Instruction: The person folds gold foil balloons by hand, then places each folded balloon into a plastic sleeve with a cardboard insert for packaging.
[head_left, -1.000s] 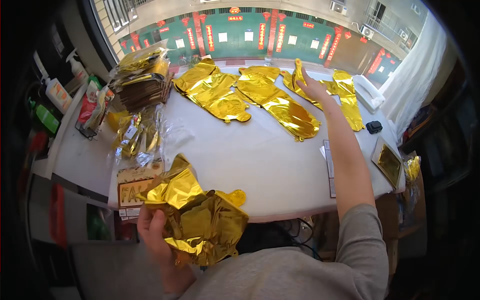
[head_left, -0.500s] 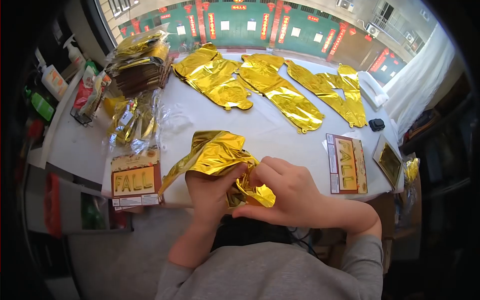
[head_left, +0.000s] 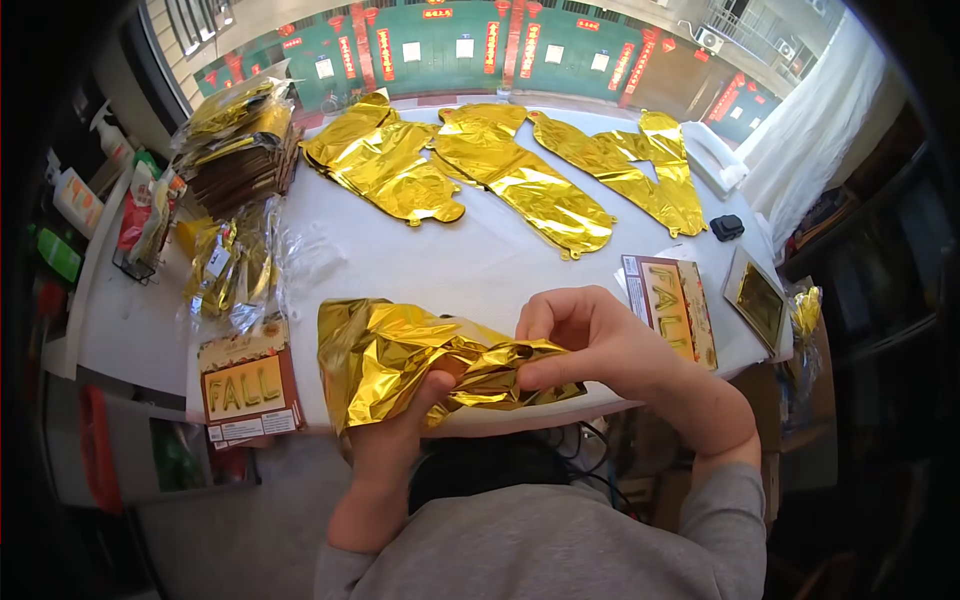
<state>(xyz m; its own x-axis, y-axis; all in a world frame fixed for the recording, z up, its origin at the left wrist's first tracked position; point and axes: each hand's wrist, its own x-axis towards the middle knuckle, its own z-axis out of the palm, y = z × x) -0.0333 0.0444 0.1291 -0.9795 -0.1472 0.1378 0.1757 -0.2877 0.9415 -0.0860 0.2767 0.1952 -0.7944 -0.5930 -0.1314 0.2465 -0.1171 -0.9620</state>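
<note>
A crumpled gold foil balloon (head_left: 400, 355) is held over the near edge of the white table (head_left: 480, 265). My left hand (head_left: 405, 430) grips it from below, thumb pressed on the foil. My right hand (head_left: 585, 340) pinches its right end between thumb and fingers. Three flat gold foil balloons lie across the far side: one at the left (head_left: 385, 165), one in the middle (head_left: 525, 180), one at the right (head_left: 635, 165).
A "FALL" card (head_left: 243, 385) lies at the table's near left corner, another "FALL" card (head_left: 668, 305) at the right. Stacked packets (head_left: 235, 150) and clear wrappers (head_left: 235, 265) crowd the left. A small black object (head_left: 727, 227) and a framed gold packet (head_left: 758, 305) sit at the right edge.
My right hand came back from the far balloons and took hold of the crumpled foil with my left. The foil has since been pulled wider across the table's near edge.
</note>
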